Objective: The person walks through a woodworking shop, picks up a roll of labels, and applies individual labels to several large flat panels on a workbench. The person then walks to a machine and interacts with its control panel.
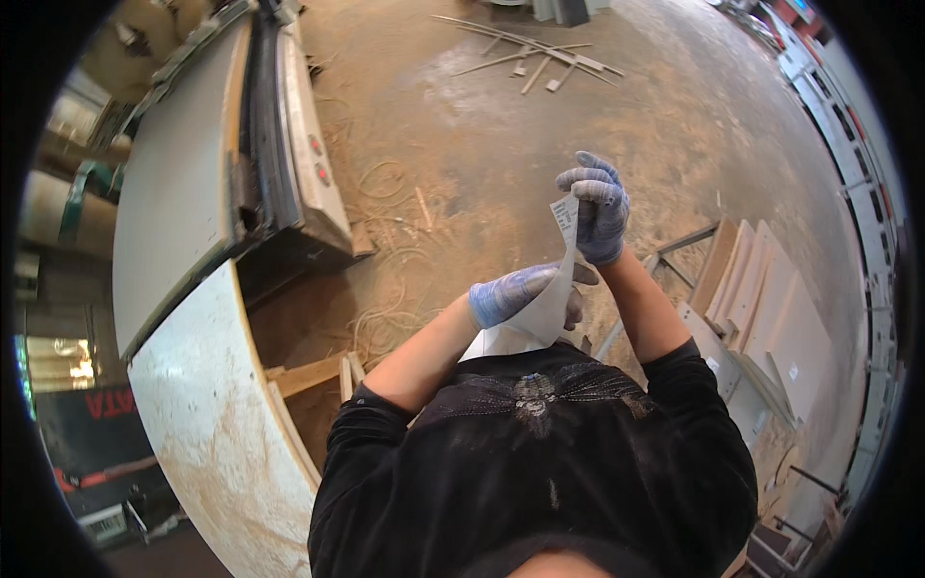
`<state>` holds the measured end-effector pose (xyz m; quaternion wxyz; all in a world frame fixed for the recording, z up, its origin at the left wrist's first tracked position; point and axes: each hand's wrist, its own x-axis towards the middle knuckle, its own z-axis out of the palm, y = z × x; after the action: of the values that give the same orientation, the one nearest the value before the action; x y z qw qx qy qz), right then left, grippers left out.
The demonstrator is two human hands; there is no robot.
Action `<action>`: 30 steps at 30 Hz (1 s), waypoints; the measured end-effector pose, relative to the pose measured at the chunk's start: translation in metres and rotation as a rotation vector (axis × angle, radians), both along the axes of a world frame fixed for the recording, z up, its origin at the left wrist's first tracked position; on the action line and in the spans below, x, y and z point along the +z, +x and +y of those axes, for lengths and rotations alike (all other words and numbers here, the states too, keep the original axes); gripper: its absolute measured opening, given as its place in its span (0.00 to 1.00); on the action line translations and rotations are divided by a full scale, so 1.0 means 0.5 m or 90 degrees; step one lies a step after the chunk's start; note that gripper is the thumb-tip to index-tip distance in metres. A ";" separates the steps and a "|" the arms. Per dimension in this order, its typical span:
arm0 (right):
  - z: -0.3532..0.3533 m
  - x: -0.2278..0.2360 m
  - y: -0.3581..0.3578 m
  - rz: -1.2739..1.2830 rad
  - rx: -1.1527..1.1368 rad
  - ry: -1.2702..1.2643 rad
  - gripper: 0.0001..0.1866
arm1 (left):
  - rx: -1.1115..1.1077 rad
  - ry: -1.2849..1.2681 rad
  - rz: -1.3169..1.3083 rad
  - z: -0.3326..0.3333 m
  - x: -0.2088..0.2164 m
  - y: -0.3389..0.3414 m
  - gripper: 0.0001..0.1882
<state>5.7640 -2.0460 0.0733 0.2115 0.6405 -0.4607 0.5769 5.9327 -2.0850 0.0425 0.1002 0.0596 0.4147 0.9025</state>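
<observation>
A long white strip of paper labels (551, 301) hangs in front of my chest, with small print near its upper end. My left hand (520, 295), in a blue-grey knit glove, is closed around the middle of the strip. Higher up and to the right, my gloved right hand (601, 207) pinches the printed top end, its fingers curled. The strip's lower part folds against my black top, and my left fingertips are partly behind the paper.
On the left stands a machine with a grey table (183, 183) and red buttons (320, 159), beside a worn white board (222, 385). Cut panels (771, 318) lean at the right on a metal frame. Thin strips (540, 63) and tangled straps (385, 328) lie on the dusty floor.
</observation>
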 end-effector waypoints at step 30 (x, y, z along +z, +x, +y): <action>-0.863 -0.096 -0.632 -0.745 0.293 0.329 0.21 | 0.619 -0.392 -0.128 -0.950 -0.077 -0.689 0.12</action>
<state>5.4480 -2.4778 0.0255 -0.3610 0.3344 -0.4742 0.7300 5.5881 -2.5602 0.0039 -0.2743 -0.2554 0.6263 0.6836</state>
